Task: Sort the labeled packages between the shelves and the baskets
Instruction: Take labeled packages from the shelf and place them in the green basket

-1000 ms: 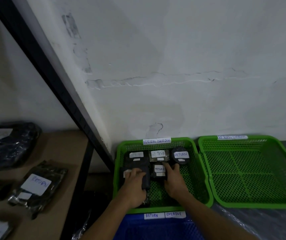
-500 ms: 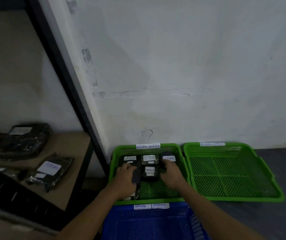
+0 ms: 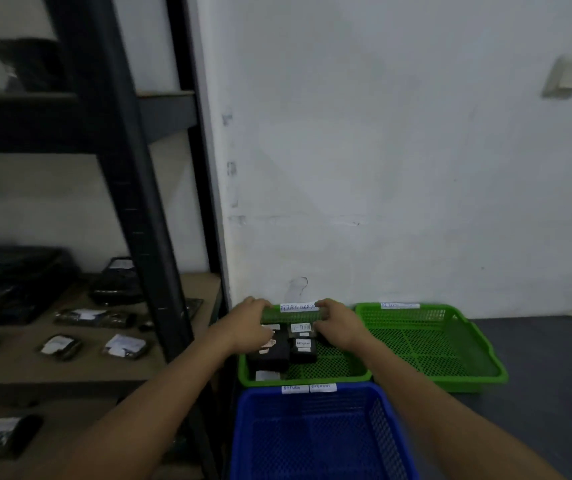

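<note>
While left hand [image 3: 248, 323] and right hand [image 3: 341, 325] touch basket [image 3: 312, 378] rim, packages [image 3: 301, 348] lie beneath.

Storeroom, sorting corner.
Metal shelving [image 3: 132, 202] with labeled packages [image 3: 125, 344]; labeled mesh baskets [image 3: 450, 384] on the floor [image 3: 537, 358] against a bare wall [image 3: 381, 168].

Head view, forward-down over blue basket [image 3: 312, 441]

black labeled packages [image 3: 271, 355], clustered in green basket [image 3: 333, 377]
</note>
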Demonstrator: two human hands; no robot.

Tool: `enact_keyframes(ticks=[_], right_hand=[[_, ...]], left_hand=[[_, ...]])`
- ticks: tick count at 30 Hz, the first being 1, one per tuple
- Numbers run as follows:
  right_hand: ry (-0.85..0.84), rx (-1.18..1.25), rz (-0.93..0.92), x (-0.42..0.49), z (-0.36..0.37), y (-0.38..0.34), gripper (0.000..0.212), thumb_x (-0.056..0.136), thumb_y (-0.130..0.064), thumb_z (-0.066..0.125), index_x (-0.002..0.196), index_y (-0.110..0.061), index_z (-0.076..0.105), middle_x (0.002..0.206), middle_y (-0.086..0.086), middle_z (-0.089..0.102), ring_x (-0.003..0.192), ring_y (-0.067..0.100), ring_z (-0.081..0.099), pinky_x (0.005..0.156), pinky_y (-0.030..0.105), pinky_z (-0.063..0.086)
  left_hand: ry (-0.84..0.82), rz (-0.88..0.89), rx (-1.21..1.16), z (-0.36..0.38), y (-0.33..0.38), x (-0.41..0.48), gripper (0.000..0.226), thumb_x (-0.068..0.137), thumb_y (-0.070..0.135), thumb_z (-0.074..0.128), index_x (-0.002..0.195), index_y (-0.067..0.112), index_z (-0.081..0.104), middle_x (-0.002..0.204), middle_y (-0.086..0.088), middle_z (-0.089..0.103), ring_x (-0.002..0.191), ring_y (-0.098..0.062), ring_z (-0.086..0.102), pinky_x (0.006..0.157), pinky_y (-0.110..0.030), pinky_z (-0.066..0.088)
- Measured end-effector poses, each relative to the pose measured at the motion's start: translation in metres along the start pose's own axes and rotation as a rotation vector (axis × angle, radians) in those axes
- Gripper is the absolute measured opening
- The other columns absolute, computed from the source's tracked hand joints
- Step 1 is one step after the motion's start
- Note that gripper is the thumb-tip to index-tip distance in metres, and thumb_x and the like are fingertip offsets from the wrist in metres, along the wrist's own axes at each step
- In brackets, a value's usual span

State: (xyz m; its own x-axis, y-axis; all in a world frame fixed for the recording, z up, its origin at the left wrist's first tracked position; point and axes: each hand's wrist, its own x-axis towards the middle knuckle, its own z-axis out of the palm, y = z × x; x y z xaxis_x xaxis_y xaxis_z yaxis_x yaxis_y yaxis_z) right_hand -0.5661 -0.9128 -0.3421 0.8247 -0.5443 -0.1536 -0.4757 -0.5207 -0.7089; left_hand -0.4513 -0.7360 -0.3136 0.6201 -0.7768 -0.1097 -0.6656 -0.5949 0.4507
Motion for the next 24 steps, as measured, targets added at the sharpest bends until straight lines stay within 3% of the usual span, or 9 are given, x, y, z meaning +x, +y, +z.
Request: enact_keyframes(ticks=[4,11,15,19,24], right_hand=[[0.086,-0.038,-0.068,-0.056,0.006,-0.045,0.048,0.093,-0.013,0.056,0.14,-0.016,0.047,0.134,0.008,0.054,0.1,0.023,0.063,0.077,0.029,0.051],[0.23,-0.025,-0.178,-0.157,0.043,-0.134,0.046,0.093,-0.019,0.062,0.138,-0.019,0.05,0.131,0.005,0.056,0.098,0.017,0.057,0.077,0.024,0.043],[0.257,-0.014,-0.251,-0.201,0.064,-0.195,0.044,0.093,-0.02,0.061,0.136,-0.022,0.051,0.128,0.0,0.056,0.099,0.016,0.057,0.062,0.017,0.043],[0.277,-0.043,-0.347,-0.229,0.074,-0.262,0.045,0.092,-0.021,0.062,0.136,-0.021,0.052,0.129,0.001,0.058,0.108,0.018,0.058,0.081,0.023,0.041],[0.304,-0.073,-0.464,-0.249,0.078,-0.339,0.049,0.092,-0.023,0.062,0.139,-0.02,0.05,0.13,0.002,0.057,0.112,0.018,0.057,0.091,0.028,0.045]], left_hand=[[0.03,0.062,0.042,-0.035,-0.009,-0.059,0.06,0.085,0.024,0.062,0.141,0.015,0.044,0.139,-0.008,0.047,0.127,-0.022,0.047,0.107,-0.029,0.037],[0.142,0.176,0.093,-0.108,-0.047,-0.186,0.057,0.08,0.032,0.062,0.135,0.024,0.05,0.135,-0.001,0.055,0.117,-0.019,0.056,0.1,-0.037,0.047],[0.169,0.191,0.067,-0.155,-0.072,-0.249,0.053,0.086,0.021,0.061,0.137,0.019,0.048,0.137,-0.003,0.053,0.121,-0.018,0.052,0.101,-0.031,0.044],[0.232,0.184,0.045,-0.208,-0.091,-0.296,0.053,0.088,0.026,0.062,0.139,0.022,0.046,0.137,0.0,0.052,0.117,-0.016,0.054,0.098,-0.032,0.045],[0.341,0.155,0.058,-0.262,-0.105,-0.327,0.052,0.089,0.024,0.063,0.138,0.021,0.047,0.136,-0.001,0.052,0.117,-0.017,0.053,0.091,-0.028,0.043]])
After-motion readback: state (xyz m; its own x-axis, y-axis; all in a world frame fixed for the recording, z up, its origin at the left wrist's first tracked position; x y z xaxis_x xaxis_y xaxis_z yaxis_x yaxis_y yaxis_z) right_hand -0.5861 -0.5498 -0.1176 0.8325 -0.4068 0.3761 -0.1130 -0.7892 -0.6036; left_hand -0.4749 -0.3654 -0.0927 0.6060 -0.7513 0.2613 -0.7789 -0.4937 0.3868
